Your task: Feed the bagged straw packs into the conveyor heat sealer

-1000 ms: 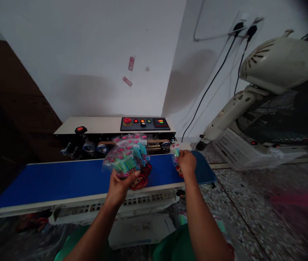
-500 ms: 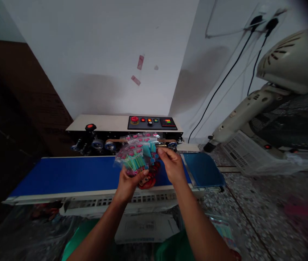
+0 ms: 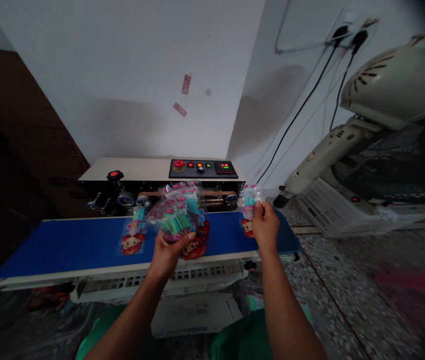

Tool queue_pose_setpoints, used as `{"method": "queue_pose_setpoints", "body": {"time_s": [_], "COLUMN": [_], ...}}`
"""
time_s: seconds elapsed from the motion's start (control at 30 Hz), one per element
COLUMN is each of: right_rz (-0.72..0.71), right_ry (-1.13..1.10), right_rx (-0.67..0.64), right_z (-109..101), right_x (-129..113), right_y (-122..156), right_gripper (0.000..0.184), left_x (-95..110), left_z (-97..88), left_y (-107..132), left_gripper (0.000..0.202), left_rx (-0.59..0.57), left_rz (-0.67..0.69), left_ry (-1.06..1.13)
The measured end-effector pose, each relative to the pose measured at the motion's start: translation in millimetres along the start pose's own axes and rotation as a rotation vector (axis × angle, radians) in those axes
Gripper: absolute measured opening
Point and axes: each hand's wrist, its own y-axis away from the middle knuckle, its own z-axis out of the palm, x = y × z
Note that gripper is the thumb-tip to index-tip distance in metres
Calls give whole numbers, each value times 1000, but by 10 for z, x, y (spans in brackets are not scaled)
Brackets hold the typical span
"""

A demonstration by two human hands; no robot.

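Note:
My left hand (image 3: 169,255) is closed round a fanned stack of clear plastic packets (image 3: 176,215) with green and blue strips inside and red-haired doll heads at their lower ends. Between the fingers of my right hand (image 3: 267,227) is a single packet (image 3: 249,207) of the same kind, held upright at the right end of the blue conveyor belt (image 3: 80,240). Another packet (image 3: 132,235) lies on the belt left of my left hand. Behind the belt stands the band sealing machine (image 3: 129,170), its rollers and brown band partly hidden by the stack.
The control panel (image 3: 202,169) has a red stop button and a lit display. To the right are a beige lamp-like machine head on an arm (image 3: 321,150) and a white plastic basket (image 3: 321,210). Black cables (image 3: 302,110) run down the wall. Below the belt sits a white box (image 3: 197,315).
My right hand has moved right, away from the stack, with one packet. A packet on the belt at the left has come into sight. The whole view has shifted slightly.

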Motion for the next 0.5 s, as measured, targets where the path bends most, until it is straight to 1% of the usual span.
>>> {"method": "queue_pose_setpoints", "body": {"time_s": [0.07, 0.13, 0.2, 0.27, 0.37, 0.4, 0.47, 0.5], "right_rz": [35, 91, 128, 133, 91, 59, -31, -73], "right_ry": [216, 377, 476, 522, 508, 475, 304, 149], "right_rx": [-88, -175, -228, -274, -374, -376, -339, -337], "right_z": [-34, -27, 14, 77, 171, 190, 200, 192], "right_x": [126, 182, 180, 137, 17, -41, -186, -272], "right_y": [-47, -61, -59, -51, -15, 9, 85, 136], "right_gripper": [32, 33, 36, 37, 36, 36, 37, 40], "left_x": [-17, -39, -57, -63, -40, -28, -10, -7], "left_z": [-3, -4, -6, -11, -16, -16, -13, -11], "left_y": [-8, -8, 1, 13, 26, 26, 21, 17], "left_gripper": [55, 52, 47, 41, 38, 38, 40, 42], "left_rx": [-4, -14, -34, -58, -66, -66, -77, -86], "left_rz": [13, 15, 6, -8, -26, -32, -44, -42], "left_ry": [-14, -24, -14, -4, -23, -31, -36, -35]}}
